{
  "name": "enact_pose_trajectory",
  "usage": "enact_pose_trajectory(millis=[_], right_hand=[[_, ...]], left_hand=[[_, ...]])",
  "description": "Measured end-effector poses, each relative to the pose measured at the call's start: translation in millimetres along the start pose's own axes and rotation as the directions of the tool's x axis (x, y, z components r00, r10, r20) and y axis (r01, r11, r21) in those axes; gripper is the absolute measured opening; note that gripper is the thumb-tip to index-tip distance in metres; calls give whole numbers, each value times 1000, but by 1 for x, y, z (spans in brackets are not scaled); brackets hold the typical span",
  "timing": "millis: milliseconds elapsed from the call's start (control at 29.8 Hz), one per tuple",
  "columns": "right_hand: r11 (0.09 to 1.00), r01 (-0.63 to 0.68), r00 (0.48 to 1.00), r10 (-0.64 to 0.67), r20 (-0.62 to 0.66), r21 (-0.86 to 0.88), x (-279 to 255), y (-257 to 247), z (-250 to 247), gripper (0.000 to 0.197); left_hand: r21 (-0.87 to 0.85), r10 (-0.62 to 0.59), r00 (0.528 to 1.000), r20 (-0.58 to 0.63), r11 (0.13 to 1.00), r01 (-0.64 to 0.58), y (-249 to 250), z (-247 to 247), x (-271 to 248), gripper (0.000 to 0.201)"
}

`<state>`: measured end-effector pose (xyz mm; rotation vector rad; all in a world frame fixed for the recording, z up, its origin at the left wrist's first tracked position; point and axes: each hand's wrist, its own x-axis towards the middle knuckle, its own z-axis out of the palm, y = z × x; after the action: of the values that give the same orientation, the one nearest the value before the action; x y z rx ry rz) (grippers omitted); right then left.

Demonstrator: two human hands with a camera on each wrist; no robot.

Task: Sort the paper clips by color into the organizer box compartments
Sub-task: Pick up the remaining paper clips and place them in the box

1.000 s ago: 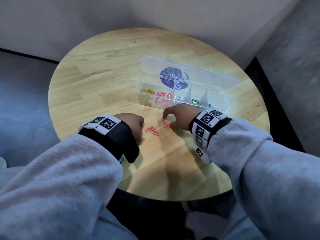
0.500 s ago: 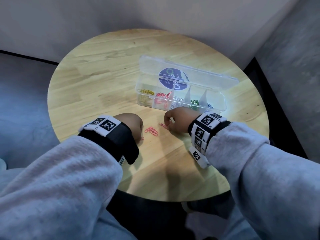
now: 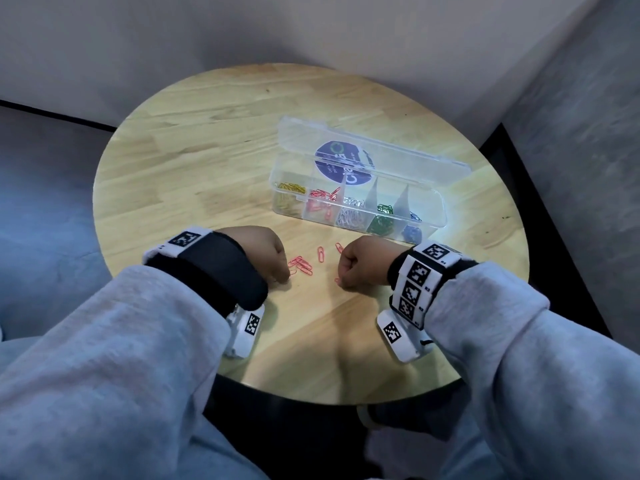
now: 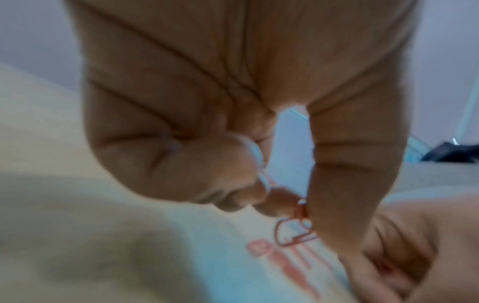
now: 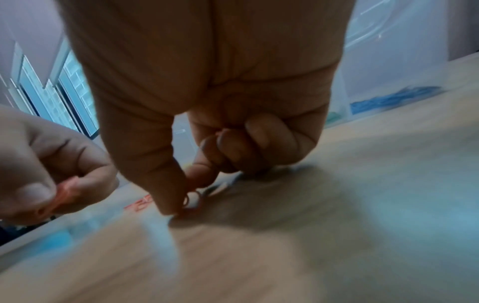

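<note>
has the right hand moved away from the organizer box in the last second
Yes. The right hand has drawn back toward the person, opening a gap of bare table between it and the organizer box, whose front wall it nearly touched before.

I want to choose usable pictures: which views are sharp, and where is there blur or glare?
Head view: mostly sharp, with bright glare on the organizer box at its right end. Left wrist view: soft, the left hand and red paper clips blurred. Right wrist view: the right hand is fairly clear, the table smeared.
</note>
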<state>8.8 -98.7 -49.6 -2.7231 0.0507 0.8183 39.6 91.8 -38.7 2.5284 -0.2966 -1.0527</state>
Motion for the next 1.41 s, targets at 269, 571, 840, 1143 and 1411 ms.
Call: enact_pose_trajectory(millis=[269,571,840,1143,1411], right_hand=[[781,-25,1000,19,17,624,-11,15,-13,23],[266,-211,970,178,168,941,-8,19,0,29],[607,-229,943,332,20,761,-2,13,-6,30],[959,-281,936,281,-214,30,21,-16,7,59],[966,-257,953,259,-154,33,27,-30,5,33]], left_hand=[[-729,86,996,-16,680,-70,7,-16,-11,32],[-901,48,999,-12,433,-31,3,-22,-14,25],[-923,28,1000,-10,385,-20,6,-21,-13,25],[-645,-40,991,-124,762,-50,3,-16,2,18],[-100,-20,975,-221,995,-2,7,1,4,11]])
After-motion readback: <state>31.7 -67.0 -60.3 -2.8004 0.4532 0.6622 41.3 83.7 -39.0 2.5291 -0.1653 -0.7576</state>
